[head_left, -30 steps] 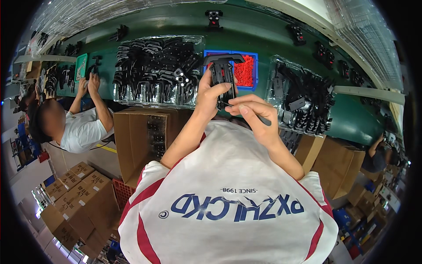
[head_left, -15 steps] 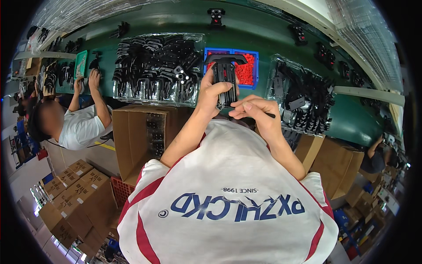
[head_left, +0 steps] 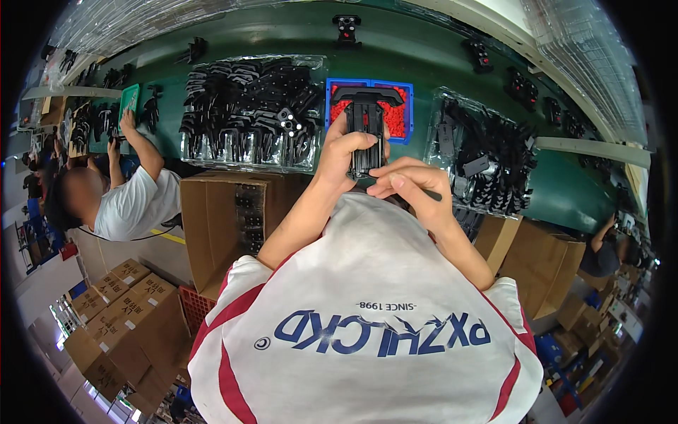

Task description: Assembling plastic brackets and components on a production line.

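My left hand (head_left: 336, 159) is closed around a black plastic holder (head_left: 365, 121) with a wide curved crossbar at its far end and a small red piece showing in its middle. My left thumb lies across the holder's face. At the near end of the holder, the fingers of my right hand (head_left: 418, 185) are pinched together. A thin dark stick-like tool (head_left: 433, 195) pokes out of the right hand; its tip is hidden by the fingers. Right behind the holder sits a blue two-part tray (head_left: 412, 113) filled with small red pieces (head_left: 393, 121).
A clear plastic tray of black parts (head_left: 240, 106) lies left on the green bench (head_left: 417, 53); another heap of black parts (head_left: 487, 159) lies right. Cardboard boxes (head_left: 205, 233) stand below the bench edge. A co-worker (head_left: 141, 201) works at the left.
The holder has turned slightly and shifted a little right in my left hand. My right hand stays at its near end. The co-worker's hands have moved left, one up to a green tray.
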The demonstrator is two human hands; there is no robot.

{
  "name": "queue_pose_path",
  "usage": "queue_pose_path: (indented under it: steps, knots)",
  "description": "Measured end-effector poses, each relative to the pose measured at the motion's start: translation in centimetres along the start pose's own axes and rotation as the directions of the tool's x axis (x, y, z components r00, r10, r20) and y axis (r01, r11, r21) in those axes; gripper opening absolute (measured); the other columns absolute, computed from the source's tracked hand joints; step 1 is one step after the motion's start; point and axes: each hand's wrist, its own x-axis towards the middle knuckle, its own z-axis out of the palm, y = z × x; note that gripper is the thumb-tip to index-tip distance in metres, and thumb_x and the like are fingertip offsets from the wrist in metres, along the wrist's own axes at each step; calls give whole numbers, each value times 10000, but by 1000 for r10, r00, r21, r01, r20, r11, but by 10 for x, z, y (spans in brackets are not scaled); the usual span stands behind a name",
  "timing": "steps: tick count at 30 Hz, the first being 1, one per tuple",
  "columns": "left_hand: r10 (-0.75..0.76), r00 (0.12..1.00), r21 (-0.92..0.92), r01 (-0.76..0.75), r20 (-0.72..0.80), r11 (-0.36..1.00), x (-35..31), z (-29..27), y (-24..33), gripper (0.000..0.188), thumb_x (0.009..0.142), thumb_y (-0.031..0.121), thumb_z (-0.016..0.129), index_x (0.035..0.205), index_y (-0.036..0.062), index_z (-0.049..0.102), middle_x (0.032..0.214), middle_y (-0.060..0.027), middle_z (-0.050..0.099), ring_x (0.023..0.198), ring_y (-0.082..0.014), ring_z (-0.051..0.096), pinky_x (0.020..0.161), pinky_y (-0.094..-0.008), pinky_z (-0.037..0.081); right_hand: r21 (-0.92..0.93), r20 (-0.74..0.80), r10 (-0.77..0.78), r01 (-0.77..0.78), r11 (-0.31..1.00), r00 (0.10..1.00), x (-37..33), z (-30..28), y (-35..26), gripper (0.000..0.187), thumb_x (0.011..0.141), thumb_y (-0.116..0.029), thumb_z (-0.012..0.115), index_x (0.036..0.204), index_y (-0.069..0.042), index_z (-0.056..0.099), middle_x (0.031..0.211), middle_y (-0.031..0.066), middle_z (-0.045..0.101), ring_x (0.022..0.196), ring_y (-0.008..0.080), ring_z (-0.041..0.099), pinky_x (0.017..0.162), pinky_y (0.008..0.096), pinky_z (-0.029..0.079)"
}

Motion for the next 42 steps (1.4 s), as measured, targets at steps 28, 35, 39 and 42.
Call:
queue_pose_path:
  steps: [28,35,39,42]
  knots:
    - [-127,979,169,154,-162,974,-1,-18,-11,411,780,-13,529,1190,20,510,961,-181,604,765,-264,622,679,-372,550,-319,-643,-137,-101,943,753,-22,-181,91,374,835,13,389,1133,15,616,940,111,656,826,203,616,749,271,484]
    - [-137,978,57,148,-158,987,-9,-21,-10,391,824,29,514,1213,-8,491,994,-210,605,811,-282,616,717,-374,533,-433,-890,-268,-502,749,368,-52,-352,171,372,752,-3,422,1044,-3,654,882,114,668,781,271,617,724,325,482]
    - [-131,985,-24,129,-113,991,-12,-41,-12,397,838,59,516,1221,-37,478,1007,-218,606,848,-299,631,696,-370,536,-546,-836,-411,-472,693,364,-37,-385,151,366,745,-6,431,1034,0,656,866,127,671,802,297,625,724,354,483]
    - [-99,985,-23,96,-143,995,-16,-43,-13,393,845,70,504,1221,-40,475,1019,-222,603,871,-320,625,715,-389,530,-528,-847,-359,-541,655,392,-6,-401,129,389,740,-4,433,1065,-1,647,891,133,674,822,304,622,739,355,477]
